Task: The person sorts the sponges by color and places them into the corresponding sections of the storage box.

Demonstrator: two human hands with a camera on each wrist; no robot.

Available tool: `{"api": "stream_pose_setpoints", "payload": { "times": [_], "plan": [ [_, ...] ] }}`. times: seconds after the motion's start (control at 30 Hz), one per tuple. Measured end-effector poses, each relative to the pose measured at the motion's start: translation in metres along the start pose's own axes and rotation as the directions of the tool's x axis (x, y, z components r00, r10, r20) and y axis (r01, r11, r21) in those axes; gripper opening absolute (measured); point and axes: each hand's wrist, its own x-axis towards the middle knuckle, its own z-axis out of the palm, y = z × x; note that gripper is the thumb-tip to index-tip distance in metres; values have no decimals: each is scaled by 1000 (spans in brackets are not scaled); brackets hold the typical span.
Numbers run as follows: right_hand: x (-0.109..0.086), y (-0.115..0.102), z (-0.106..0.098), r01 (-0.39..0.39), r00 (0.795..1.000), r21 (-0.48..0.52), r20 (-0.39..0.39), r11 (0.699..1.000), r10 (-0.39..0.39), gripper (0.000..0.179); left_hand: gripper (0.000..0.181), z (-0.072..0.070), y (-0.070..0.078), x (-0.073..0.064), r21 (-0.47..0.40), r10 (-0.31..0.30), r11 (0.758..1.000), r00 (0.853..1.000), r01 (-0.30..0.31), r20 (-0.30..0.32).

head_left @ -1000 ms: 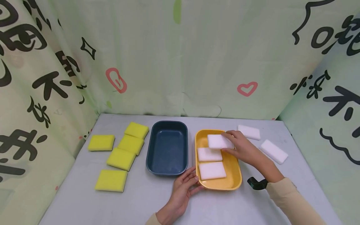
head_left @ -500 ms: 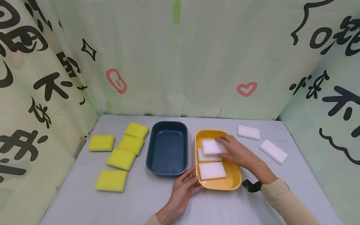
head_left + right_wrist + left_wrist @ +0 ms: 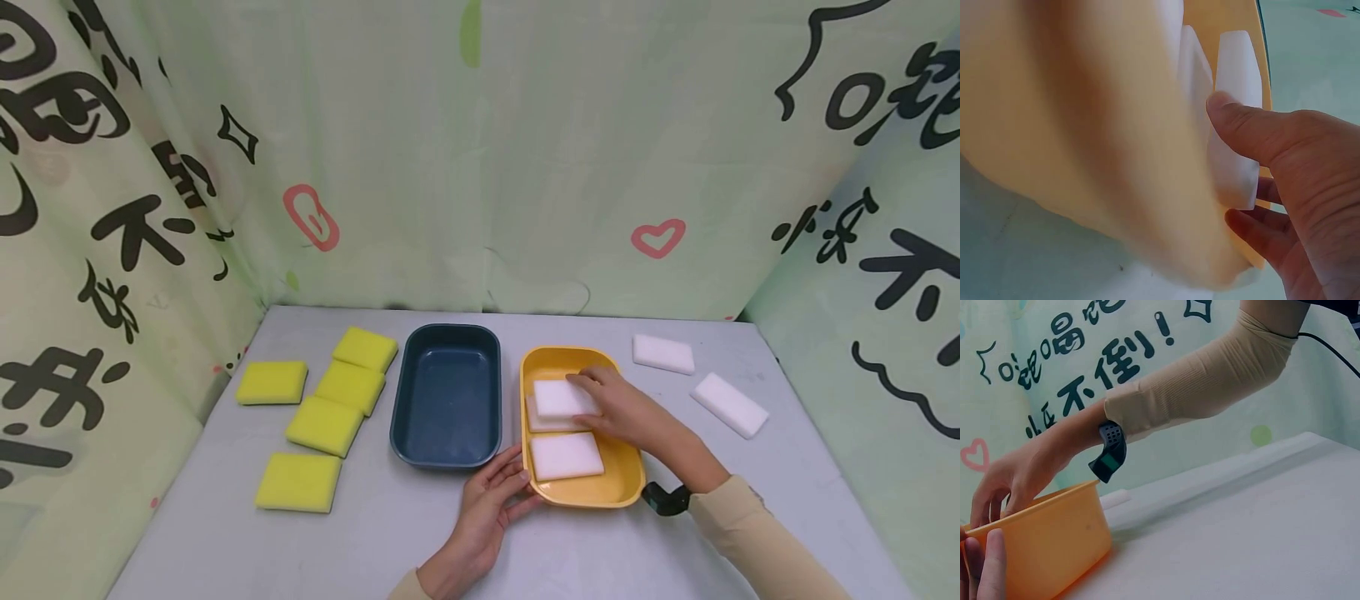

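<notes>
My right hand point(image 3: 618, 404) pinches a white sponge point(image 3: 555, 398) between thumb and fingers, inside the yellow basin point(image 3: 618, 467). That sponge overlaps a second white sponge point(image 3: 547, 424) beneath it, and a third white sponge point(image 3: 567, 457) lies nearer the front of the basin. In the right wrist view the thumb presses on the held sponge point(image 3: 1238, 69). My left hand point(image 3: 482, 515) rests against the basin's front left corner. Its fingers lie nearly straight along the outer wall in the left wrist view, close to the rim.
A dark blue basin point(image 3: 450, 442) stands left of the yellow one. Several yellow sponges point(image 3: 298, 482) lie farther left on the table point(image 3: 390, 550). At the back right lie two more white sponges point(image 3: 663, 353). Printed curtains point(image 3: 525, 167) enclose the table at the back and sides.
My right hand has moved left and slightly toward the front, carrying the white sponge over the one behind the front sponge. My left hand has stayed at the yellow basin's corner.
</notes>
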Motion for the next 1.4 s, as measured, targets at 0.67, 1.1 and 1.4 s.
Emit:
{"api": "stream_pose_setpoints", "payload": {
  "times": [0.67,1.1,1.4],
  "plan": [
    [-2,-2,8,-4,999,-33,38,999,5,65,54,-1,-1,0,5,-10,1000,1000,10,-12],
    [-7,-2,5,25,1000,4,10,1000,-25,63,55,-1,-2,2,-4,0,1000,1000,0,-10],
    [-11,-2,-1,-18,1000,38,23,999,17,60,55,-2,-2,3,-6,4,1000,1000,-4,-9]
  ]
}}
